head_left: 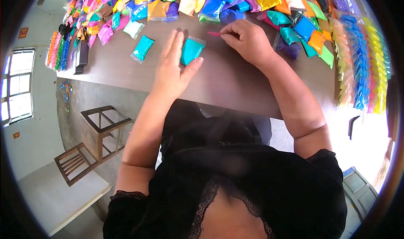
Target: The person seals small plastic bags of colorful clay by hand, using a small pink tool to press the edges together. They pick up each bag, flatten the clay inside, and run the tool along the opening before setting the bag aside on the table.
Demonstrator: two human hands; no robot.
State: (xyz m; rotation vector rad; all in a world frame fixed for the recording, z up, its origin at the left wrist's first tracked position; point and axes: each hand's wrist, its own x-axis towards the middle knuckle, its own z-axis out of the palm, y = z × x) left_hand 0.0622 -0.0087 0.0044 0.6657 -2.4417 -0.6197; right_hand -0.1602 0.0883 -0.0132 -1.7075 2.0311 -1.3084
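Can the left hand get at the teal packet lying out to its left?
Probably yes. The left teal packet lies close beside the left hand, with only bare tabletop visible between them, and the hand's fingers are extended rather than closed.

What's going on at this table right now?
A person's right hand pinches a thin pink piece above a brown table. The open left hand is at a teal plastic packet; whether it grips it isn't clear. A second teal packet lies farther left. Many multicoloured packets are heaped along the far side.
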